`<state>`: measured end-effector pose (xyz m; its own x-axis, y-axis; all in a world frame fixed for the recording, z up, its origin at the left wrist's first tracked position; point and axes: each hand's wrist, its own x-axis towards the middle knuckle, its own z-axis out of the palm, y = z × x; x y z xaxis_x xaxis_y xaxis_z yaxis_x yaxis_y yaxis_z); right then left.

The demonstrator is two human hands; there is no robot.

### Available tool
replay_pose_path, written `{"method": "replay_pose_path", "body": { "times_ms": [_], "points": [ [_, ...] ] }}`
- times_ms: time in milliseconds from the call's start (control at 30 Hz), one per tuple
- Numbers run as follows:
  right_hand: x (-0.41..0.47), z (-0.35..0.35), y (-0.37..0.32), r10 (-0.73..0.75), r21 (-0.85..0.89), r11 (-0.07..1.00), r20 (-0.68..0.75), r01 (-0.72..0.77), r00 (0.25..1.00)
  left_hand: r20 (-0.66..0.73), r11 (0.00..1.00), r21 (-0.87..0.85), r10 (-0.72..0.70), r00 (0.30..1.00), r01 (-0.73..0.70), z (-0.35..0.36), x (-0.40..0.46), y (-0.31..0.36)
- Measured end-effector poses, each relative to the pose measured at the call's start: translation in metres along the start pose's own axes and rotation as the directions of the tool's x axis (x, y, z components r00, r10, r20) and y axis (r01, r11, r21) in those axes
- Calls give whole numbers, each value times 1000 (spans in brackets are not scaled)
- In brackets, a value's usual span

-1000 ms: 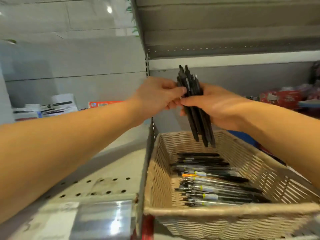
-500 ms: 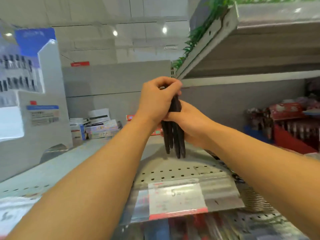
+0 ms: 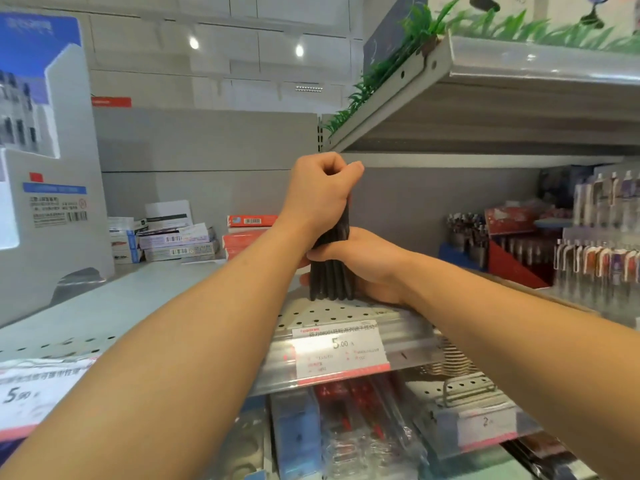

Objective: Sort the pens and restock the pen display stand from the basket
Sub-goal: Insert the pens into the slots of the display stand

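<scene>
A bundle of black pens (image 3: 331,279) stands upright with its lower ends on the perforated grey shelf (image 3: 145,306). My left hand (image 3: 320,195) grips the top of the bundle, fingers curled over it. My right hand (image 3: 363,261) wraps around the lower part from the right and behind. A sliver of the wicker basket (image 3: 450,358) shows under my right forearm; its pens are hidden. A white pen display stand (image 3: 45,209) sits at the far left of the shelf.
Stacked stationery boxes (image 3: 173,240) and red boxes (image 3: 242,237) line the shelf back. Pen racks (image 3: 595,258) fill the right side. A price tag (image 3: 341,351) hangs on the shelf edge. An upper shelf (image 3: 485,98) overhangs at the right.
The view swung up and left, away from the basket. Both hands carried the pen bundle left and set its ends down on the shelf; my left hand moved onto its top.
</scene>
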<state>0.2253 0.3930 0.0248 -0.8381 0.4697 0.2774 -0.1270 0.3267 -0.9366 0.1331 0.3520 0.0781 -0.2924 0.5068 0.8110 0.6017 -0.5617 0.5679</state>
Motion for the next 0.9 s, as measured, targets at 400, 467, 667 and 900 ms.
{"method": "replay_pose_path", "body": {
  "times_ms": [400,467,667,900],
  "points": [
    [-144,15,-7,-77,549,816,-206,181,975,-334,854,-516,-133,933,-63,28,-144,96],
    [-180,16,5,-63,692,694,-215,198,975,-347,740,-672,-275,897,-34,48,-206,98],
    [-291,48,85,96,869,463,-245,174,965,-227,337,-937,-793,566,96,130,-329,103],
    [-369,53,146,347,823,568,-211,-26,914,-212,283,-937,-926,314,203,170,-419,101]
  ]
}}
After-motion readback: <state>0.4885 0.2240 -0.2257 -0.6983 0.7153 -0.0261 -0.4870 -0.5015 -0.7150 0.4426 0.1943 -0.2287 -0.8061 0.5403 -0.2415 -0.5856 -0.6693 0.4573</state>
